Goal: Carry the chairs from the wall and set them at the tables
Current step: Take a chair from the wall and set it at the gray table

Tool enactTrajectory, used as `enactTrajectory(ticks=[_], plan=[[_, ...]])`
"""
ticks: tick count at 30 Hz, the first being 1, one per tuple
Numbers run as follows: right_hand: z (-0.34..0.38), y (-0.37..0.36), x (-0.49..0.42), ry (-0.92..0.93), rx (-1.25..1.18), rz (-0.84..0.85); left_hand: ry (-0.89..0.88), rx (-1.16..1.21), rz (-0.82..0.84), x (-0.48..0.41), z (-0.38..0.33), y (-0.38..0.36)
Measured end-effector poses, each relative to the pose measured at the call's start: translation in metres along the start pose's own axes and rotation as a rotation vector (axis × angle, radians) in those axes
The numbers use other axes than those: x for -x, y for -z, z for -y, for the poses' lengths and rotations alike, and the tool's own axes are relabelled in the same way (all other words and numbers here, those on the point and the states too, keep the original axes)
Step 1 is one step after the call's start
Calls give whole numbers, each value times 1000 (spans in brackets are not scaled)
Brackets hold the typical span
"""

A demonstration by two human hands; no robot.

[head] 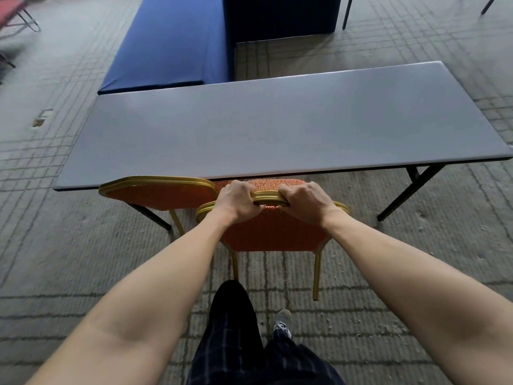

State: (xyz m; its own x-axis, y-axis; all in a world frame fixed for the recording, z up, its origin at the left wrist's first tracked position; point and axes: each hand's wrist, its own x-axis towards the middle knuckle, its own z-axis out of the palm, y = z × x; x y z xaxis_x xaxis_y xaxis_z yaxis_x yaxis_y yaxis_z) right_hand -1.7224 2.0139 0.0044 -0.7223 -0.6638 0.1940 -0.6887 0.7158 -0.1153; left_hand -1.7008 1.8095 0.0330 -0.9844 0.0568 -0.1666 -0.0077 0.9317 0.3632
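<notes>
Your left hand (236, 202) and right hand (305, 202) both clamp the gold top rail of the chair (272, 232), its seat tucked under the worktop (277, 126) edge. The frame looks stiff and probably light; that smooth rail is the hold, so grip firmly

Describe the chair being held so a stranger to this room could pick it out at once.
Find the long grey table in the middle; two orange gold-framed chairs are at its near edge. Take the right-hand chair, nearer the camera. Unlike its neighbour, the left hand and right hand grip its top rail.
</notes>
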Motion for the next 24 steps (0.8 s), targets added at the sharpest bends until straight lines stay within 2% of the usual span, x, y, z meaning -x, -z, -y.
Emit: enactTrajectory(ticks=[6,12,17,20,24], plan=[[-10,3,8,52,49,59,-1,47,27,4,-4,-13],[-26,-5,-9,9,88,221,-2,0,76,-24,-3,-25],[-41,-33,-22,-36,78,262,-17,-59,96,-61,-1,-36],[-57,-59,-29,-66,43,220,-61,-115,92,-90,3,-47],[-93,-77,-54,-55,-18,77,-81,-136,35,-133,5,-48]])
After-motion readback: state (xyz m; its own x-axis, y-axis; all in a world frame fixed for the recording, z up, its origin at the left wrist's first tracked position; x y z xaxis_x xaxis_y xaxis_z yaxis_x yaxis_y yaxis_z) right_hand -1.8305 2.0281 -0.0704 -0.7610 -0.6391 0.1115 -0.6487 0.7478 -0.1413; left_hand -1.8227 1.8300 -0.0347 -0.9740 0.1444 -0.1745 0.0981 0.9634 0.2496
